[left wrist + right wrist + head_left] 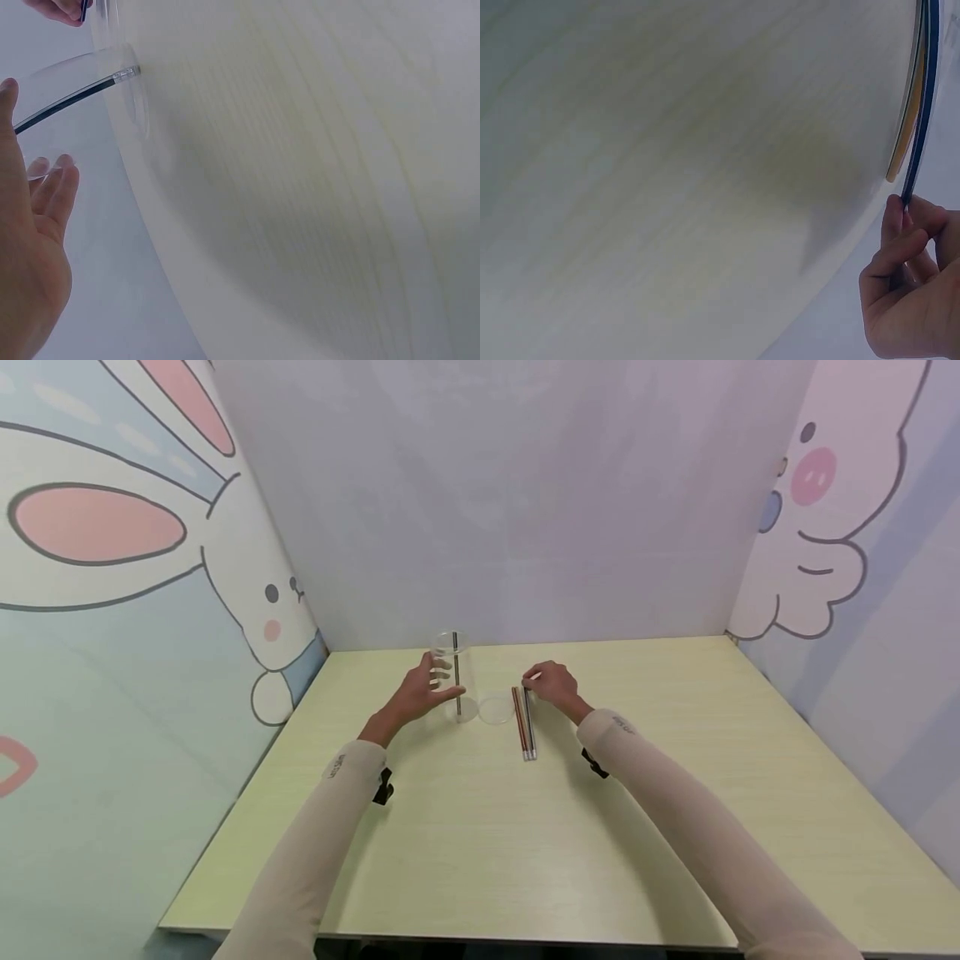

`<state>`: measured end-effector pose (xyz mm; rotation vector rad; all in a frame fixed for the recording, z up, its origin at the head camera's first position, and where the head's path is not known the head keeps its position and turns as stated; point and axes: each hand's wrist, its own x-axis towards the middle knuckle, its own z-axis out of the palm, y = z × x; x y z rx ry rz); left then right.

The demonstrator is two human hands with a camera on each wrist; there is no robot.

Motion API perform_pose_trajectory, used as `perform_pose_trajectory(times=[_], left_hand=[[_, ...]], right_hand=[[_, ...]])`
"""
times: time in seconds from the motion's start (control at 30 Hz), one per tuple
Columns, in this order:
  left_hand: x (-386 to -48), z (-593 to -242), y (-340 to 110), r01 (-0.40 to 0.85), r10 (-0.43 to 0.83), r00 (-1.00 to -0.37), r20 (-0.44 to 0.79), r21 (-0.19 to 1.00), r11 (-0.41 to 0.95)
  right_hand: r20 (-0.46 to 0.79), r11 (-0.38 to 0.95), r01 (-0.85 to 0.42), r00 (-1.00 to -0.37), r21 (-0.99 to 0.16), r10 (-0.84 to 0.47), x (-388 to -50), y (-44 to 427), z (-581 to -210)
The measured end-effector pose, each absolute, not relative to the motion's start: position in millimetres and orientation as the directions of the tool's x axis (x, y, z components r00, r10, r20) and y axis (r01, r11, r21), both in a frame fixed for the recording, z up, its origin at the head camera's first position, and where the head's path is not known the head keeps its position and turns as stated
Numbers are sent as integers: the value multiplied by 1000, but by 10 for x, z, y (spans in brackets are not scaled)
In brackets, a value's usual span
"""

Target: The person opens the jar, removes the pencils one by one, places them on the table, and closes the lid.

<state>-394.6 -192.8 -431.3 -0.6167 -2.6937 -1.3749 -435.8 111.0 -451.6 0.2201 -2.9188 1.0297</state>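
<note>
A tall clear cylinder container stands on the table near its back edge. Inside it a dark pencil stands nearly upright, silver end down in the left wrist view. My left hand holds the cylinder from the left, thumb on the near side and fingers behind. Between finger and thumb, my right hand pinches the far tip of a dark blue pencil. Beside that one lie other pencils, red-brown and lighter ones, silver ends toward me. An orange-yellow pencil shows close by.
A clear round lid lies flat between the cylinder and the pencils. The pale wood-grain table reaches back to a plain grey wall. Side panels with cartoon animals border it left and right.
</note>
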Motion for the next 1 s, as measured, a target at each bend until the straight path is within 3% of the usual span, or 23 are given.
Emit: perform_pose_trajectory(times=[1.0], left_hand=[[-3959, -4315, -1921, 388, 335, -913, 233, 750, 536]], right_hand=[[140, 797, -203, -979, -569, -150, -4312, 1006, -4640]])
